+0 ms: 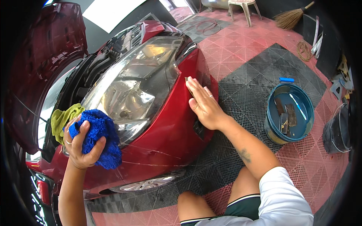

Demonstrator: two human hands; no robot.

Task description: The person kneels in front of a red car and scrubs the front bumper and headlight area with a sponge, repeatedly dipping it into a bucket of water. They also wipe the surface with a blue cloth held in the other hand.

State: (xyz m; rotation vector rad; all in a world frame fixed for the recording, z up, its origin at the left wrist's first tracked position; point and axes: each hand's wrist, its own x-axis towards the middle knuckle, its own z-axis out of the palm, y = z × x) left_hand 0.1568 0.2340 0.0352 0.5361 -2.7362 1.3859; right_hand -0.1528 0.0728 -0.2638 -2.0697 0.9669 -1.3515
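My left hand [81,147] grips a bunched blue cloth [100,137] beside the headlight, fingers and thumb pressed into it. A green cloth [64,119] shows just behind that hand; whether I hold it too is unclear. With fingers nearly straight, my right hand [205,105] lies against the red bumper [166,130] near the headlight's outer corner. A thin brownish piece, like sandpaper, peeks out at its fingertips, mostly hidden under them. Between my hands is the large clear headlight [132,90]. Pale scratch-like lines run across the bumper below it.
The raised hood [49,49] stands at the left. At right, a blue bucket [269,122] holds water, dark flat pieces and a blue-white stick; a blue object [287,80] lies beyond it. Farther right is a black bucket [336,130]. A stool [245,8] and broom [292,17] are behind.
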